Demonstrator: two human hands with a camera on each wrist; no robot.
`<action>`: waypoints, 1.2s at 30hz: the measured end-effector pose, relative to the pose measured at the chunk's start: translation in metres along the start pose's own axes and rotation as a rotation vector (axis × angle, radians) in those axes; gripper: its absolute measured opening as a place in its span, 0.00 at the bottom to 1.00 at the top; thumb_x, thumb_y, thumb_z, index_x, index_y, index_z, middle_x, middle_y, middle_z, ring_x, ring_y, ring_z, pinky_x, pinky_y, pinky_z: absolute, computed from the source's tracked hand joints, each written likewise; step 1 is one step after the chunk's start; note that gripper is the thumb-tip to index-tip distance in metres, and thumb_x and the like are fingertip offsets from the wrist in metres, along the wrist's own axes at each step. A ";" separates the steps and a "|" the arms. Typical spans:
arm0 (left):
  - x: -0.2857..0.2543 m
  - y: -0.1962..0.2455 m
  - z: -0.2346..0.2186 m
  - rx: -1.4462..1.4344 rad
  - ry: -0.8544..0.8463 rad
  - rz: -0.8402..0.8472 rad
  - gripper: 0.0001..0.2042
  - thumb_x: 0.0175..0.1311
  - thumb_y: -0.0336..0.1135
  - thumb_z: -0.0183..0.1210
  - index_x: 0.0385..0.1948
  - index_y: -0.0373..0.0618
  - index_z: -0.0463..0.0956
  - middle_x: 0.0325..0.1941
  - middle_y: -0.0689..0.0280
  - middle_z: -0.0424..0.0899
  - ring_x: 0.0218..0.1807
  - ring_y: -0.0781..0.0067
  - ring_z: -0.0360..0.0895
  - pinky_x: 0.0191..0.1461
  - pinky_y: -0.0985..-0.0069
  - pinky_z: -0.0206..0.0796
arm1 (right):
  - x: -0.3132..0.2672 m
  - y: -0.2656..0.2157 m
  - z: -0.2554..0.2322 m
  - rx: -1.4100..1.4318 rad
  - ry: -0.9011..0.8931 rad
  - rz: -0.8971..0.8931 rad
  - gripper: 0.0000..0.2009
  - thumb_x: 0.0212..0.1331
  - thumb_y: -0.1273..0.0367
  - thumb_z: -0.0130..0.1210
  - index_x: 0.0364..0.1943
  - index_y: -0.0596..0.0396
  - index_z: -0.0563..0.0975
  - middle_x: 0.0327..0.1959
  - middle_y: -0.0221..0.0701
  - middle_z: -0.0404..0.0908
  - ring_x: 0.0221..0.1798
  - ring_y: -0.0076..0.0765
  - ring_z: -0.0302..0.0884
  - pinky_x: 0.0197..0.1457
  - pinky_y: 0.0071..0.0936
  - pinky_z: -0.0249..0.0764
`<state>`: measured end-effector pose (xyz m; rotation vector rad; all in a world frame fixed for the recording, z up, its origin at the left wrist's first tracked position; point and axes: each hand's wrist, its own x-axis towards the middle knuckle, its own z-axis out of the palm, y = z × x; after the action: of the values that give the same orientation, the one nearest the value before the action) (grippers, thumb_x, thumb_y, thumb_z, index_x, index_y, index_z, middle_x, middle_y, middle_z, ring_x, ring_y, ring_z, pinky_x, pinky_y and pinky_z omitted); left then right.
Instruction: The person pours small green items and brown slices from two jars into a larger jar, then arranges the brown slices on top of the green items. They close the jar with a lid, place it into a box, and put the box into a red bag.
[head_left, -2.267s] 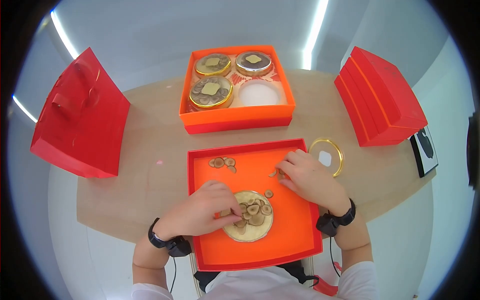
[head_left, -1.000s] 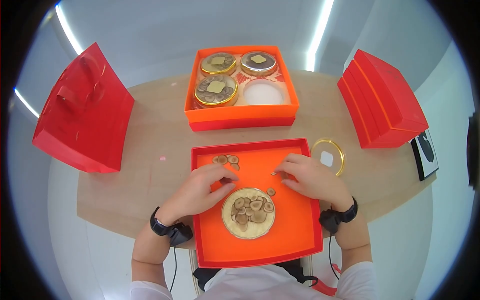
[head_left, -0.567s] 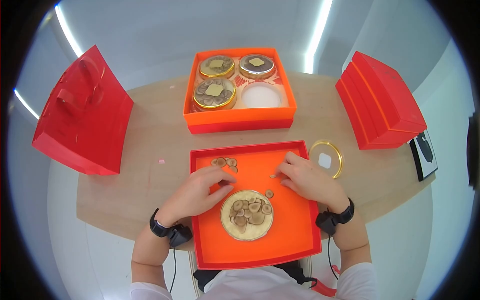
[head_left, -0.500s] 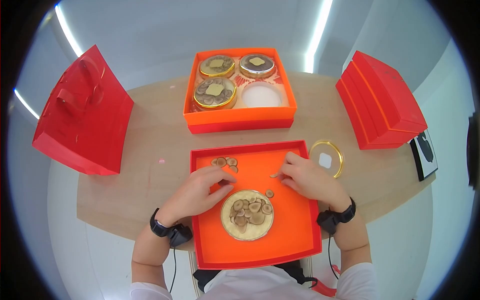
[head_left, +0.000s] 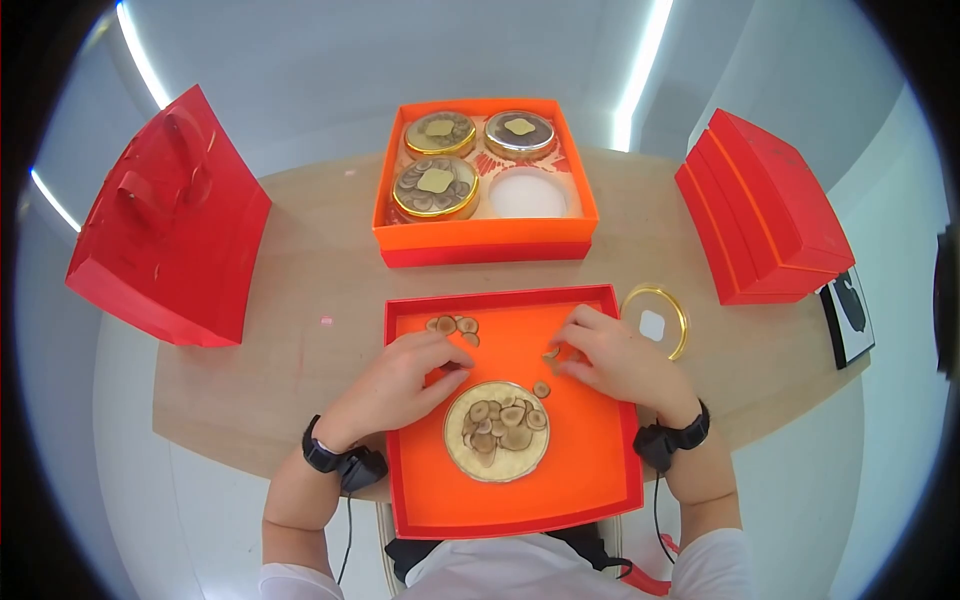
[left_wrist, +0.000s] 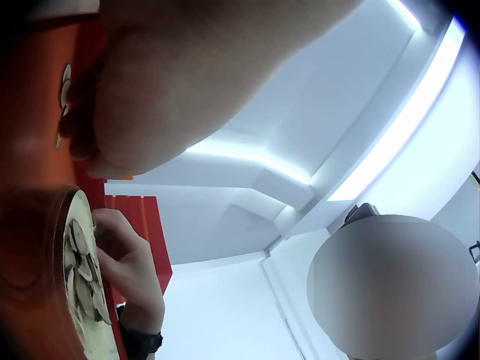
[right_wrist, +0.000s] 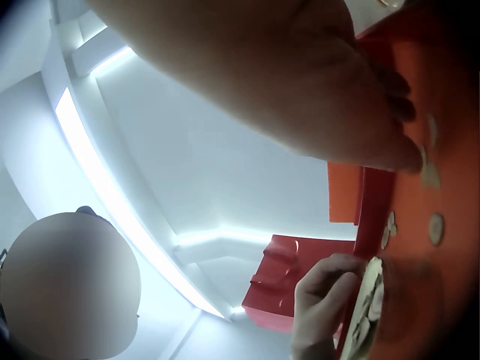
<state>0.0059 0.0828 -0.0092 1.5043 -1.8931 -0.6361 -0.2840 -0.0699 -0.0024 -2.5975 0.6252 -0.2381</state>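
In the head view my right hand [head_left: 610, 355] is over the far right of the orange-lined red tray [head_left: 590, 480]. Its thumb and fingertips pinch at a small brown dried slice [head_left: 557, 366], with another slice [head_left: 551, 353] right beside the index finger. My left hand [head_left: 405, 378] hovers over the tray's left side, fingers loosely bent, holding nothing. Between and below the hands stands a round tub [head_left: 500, 465] with a pale yellow lining and a heap of dark-rimmed slices [head_left: 505, 425]. One slice [head_left: 541, 389] lies by its rim; several slices [head_left: 447, 325] lie at the tray's far left.
A gold-rimmed clear lid [head_left: 683, 318] lies right of the tray. Behind is an orange box [head_left: 480, 235] holding three lidded tins [head_left: 436, 188] and one round white recess [head_left: 530, 192]. A red gift bag [head_left: 170, 230] stands left, a red box [head_left: 765, 210] right.
My left hand has left the tub, moved up and left, and since stayed still there. My right hand has stayed at the right slices; a slice now shows between its thumb and finger.
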 end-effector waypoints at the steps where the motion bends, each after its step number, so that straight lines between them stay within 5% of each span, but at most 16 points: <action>1: 0.000 -0.001 0.001 0.009 -0.002 0.007 0.05 0.72 0.29 0.68 0.44 0.40 0.86 0.42 0.58 0.88 0.46 0.55 0.87 0.51 0.62 0.79 | 0.001 -0.003 0.002 0.026 -0.018 0.001 0.10 0.67 0.71 0.67 0.48 0.58 0.83 0.49 0.37 0.79 0.53 0.49 0.84 0.56 0.44 0.83; 17: 0.000 -0.001 0.001 0.043 -0.021 0.009 0.05 0.71 0.29 0.68 0.43 0.40 0.86 0.42 0.59 0.88 0.47 0.54 0.86 0.53 0.61 0.79 | 0.007 -0.005 -0.004 0.163 -0.120 0.076 0.07 0.68 0.71 0.65 0.42 0.58 0.78 0.39 0.38 0.85 0.46 0.52 0.86 0.49 0.43 0.82; 23: -0.001 -0.004 0.003 0.051 -0.023 0.028 0.05 0.70 0.29 0.69 0.43 0.40 0.86 0.43 0.59 0.88 0.47 0.54 0.86 0.53 0.61 0.79 | 0.003 -0.022 -0.022 0.543 -0.196 -0.039 0.09 0.68 0.71 0.67 0.47 0.57 0.83 0.40 0.37 0.86 0.44 0.45 0.88 0.48 0.37 0.84; 26: -0.001 -0.002 0.003 0.052 -0.018 0.027 0.05 0.70 0.29 0.69 0.43 0.41 0.86 0.43 0.59 0.89 0.48 0.53 0.86 0.54 0.60 0.79 | 0.003 -0.009 -0.009 0.275 0.014 0.011 0.08 0.69 0.70 0.66 0.48 0.56 0.84 0.45 0.36 0.85 0.47 0.46 0.88 0.50 0.39 0.84; 29: -0.001 -0.004 0.003 0.069 -0.013 0.027 0.05 0.70 0.30 0.69 0.43 0.41 0.86 0.43 0.59 0.88 0.48 0.53 0.86 0.55 0.60 0.79 | 0.002 -0.011 -0.010 0.035 -0.104 0.086 0.09 0.69 0.68 0.66 0.48 0.55 0.85 0.50 0.36 0.83 0.52 0.46 0.86 0.53 0.40 0.83; 36: -0.001 -0.004 0.004 0.083 -0.023 0.012 0.05 0.71 0.30 0.68 0.43 0.42 0.86 0.43 0.59 0.88 0.49 0.53 0.85 0.55 0.59 0.78 | 0.002 0.001 0.006 0.037 -0.136 0.022 0.08 0.68 0.67 0.67 0.44 0.56 0.84 0.47 0.35 0.81 0.51 0.48 0.84 0.53 0.41 0.81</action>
<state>0.0058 0.0825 -0.0146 1.5420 -1.9663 -0.5783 -0.2813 -0.0692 -0.0081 -2.5447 0.5944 -0.0651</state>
